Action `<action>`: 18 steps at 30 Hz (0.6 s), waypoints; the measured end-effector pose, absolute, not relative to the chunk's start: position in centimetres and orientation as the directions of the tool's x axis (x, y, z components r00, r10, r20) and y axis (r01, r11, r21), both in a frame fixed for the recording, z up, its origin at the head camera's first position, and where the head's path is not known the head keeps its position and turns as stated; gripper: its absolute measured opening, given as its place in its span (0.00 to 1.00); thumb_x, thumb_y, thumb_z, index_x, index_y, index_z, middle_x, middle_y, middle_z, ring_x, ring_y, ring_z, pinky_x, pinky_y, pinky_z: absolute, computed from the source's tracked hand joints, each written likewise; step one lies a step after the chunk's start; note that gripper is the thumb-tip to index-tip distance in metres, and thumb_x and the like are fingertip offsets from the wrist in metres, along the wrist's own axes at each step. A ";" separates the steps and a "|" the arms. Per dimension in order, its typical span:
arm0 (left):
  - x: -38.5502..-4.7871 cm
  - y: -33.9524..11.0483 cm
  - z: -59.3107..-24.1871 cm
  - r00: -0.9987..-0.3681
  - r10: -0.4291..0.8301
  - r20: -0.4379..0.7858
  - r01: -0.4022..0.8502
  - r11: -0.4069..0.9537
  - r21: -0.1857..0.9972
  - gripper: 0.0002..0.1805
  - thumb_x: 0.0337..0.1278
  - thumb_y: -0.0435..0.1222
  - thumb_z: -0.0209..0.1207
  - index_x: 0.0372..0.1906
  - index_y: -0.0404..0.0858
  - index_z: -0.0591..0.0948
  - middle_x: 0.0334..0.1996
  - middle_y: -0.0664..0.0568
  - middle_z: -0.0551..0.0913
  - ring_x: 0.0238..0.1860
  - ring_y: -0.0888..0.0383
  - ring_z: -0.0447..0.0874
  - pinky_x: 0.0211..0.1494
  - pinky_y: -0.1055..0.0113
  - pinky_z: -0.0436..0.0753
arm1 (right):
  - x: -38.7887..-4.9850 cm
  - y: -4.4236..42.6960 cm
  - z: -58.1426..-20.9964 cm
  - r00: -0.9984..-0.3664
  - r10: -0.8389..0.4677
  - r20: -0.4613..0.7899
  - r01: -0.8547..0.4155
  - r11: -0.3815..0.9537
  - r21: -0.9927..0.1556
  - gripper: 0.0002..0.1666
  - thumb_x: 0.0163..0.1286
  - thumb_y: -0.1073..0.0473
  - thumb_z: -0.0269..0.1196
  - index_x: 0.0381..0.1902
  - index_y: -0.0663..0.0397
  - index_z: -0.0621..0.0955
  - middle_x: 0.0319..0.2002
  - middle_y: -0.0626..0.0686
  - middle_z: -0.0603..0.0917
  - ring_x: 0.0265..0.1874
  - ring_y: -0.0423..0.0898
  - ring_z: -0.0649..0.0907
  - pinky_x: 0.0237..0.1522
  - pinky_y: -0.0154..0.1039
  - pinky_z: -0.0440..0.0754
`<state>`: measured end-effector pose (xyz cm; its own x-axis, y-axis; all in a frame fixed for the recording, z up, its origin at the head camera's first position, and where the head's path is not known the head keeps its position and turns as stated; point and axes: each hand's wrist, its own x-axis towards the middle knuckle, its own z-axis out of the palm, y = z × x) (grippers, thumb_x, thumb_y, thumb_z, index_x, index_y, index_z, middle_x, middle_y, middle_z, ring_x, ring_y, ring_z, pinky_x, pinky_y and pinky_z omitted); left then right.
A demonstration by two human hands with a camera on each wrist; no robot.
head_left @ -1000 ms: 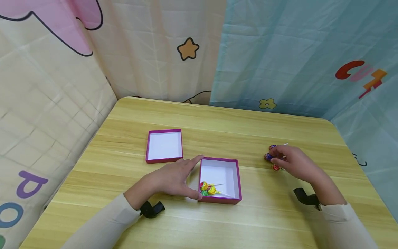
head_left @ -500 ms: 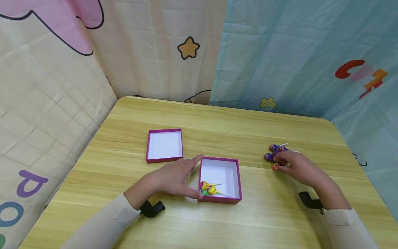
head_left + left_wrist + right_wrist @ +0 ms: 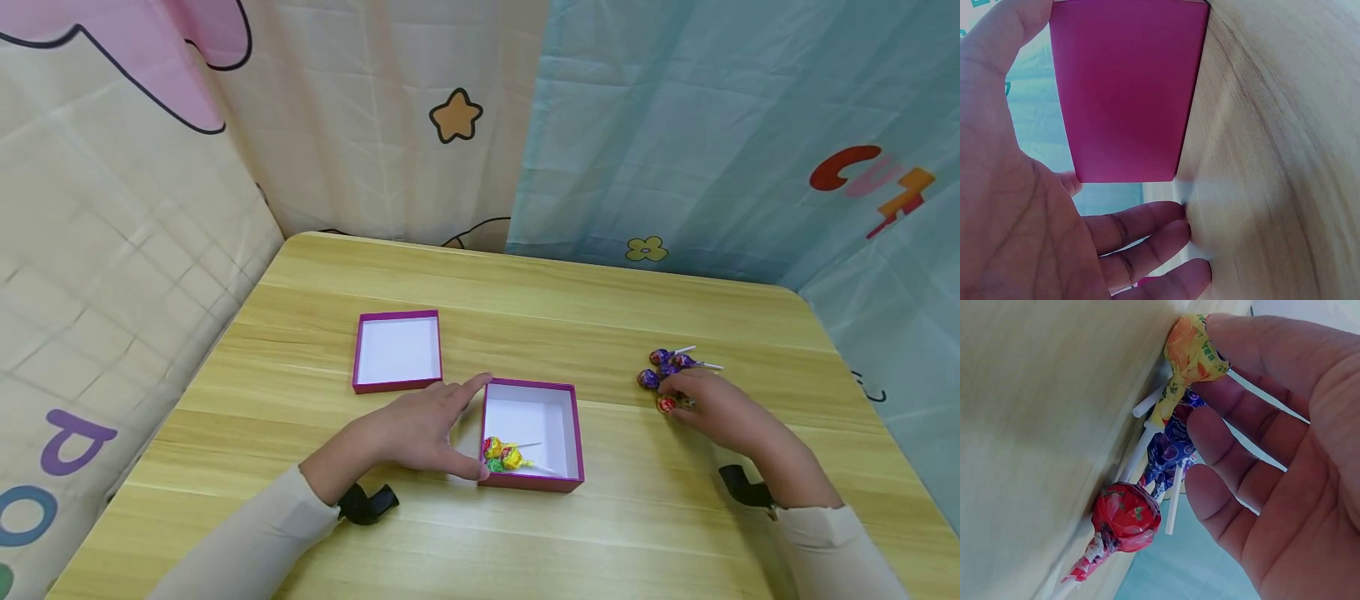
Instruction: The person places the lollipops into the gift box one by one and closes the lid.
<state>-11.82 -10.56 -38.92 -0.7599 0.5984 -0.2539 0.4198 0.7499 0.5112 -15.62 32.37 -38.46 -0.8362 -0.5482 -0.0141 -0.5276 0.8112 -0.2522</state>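
My left hand (image 3: 420, 425) holds the purple-red box (image 3: 579, 433) by its left side, thumb at the near corner, index finger at the far one. The box's outer wall (image 3: 1129, 94) stands between thumb and fingers in the left wrist view. Inside lie yellow lollipops (image 3: 512, 457) and a green one (image 3: 494, 466). At the right, my right hand (image 3: 723, 412) pinches a yellow-wrapped lollipop (image 3: 1194, 353) between thumb and index finger. Below it in the right wrist view is a red lollipop (image 3: 1125, 515). Purple lollipops (image 3: 649, 379) lie just beyond the fingers.
A matching lid (image 3: 397, 350) lies inside up, behind and left of the box. The wooden table (image 3: 525, 542) meets printed curtains (image 3: 375, 125) at its back and sides. A black wrist mount (image 3: 367, 504) hangs under each forearm.
My right hand has drawn back slightly toward me from over the purple lollipops, uncovering them, and has come down by the nearer lollipop. The left hand and box stay put.
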 end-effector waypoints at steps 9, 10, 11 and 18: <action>-11.8 -10.5 -38.9 -0.761 0.593 -0.262 0.413 0.755 0.509 0.66 0.36 0.74 0.62 0.80 0.55 0.47 0.72 0.54 0.66 0.70 0.53 0.63 0.67 0.49 0.68 | -15.6 32.1 -38.1 -0.849 -0.529 -0.015 -0.500 0.811 -0.305 0.05 0.64 0.63 0.69 0.36 0.47 0.84 0.35 0.42 0.82 0.37 0.45 0.81 0.40 0.49 0.79; -11.9 -10.5 -38.9 -0.762 0.593 -0.261 0.413 0.755 0.509 0.66 0.36 0.74 0.62 0.80 0.54 0.47 0.72 0.53 0.66 0.70 0.53 0.63 0.67 0.49 0.69 | -15.6 32.0 -38.0 -0.852 -0.523 -0.017 -0.491 0.811 -0.318 0.05 0.64 0.62 0.69 0.36 0.46 0.84 0.35 0.41 0.82 0.37 0.45 0.80 0.40 0.48 0.79; -11.9 -10.5 -38.9 -0.763 0.592 -0.260 0.412 0.755 0.510 0.66 0.36 0.74 0.63 0.80 0.55 0.47 0.72 0.53 0.66 0.70 0.53 0.63 0.66 0.49 0.69 | -15.6 32.0 -37.8 -0.856 -0.517 -0.019 -0.483 0.811 -0.329 0.04 0.65 0.61 0.69 0.36 0.46 0.84 0.35 0.41 0.82 0.37 0.45 0.80 0.40 0.48 0.80; -11.8 -10.5 -38.9 -0.760 0.597 -0.257 0.418 0.751 0.511 0.65 0.37 0.74 0.62 0.80 0.55 0.47 0.72 0.54 0.66 0.69 0.54 0.64 0.67 0.49 0.69 | -15.0 31.2 -37.0 -0.862 -0.507 -0.021 -0.441 0.770 -0.461 0.02 0.68 0.54 0.67 0.37 0.41 0.83 0.34 0.40 0.81 0.36 0.40 0.80 0.35 0.38 0.80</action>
<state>-11.84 -10.50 -38.85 -0.7597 0.5973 -0.2570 0.4177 0.7512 0.5111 -15.02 31.16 -36.98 -0.8620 -0.5065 -0.0213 -0.4410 0.7699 -0.4613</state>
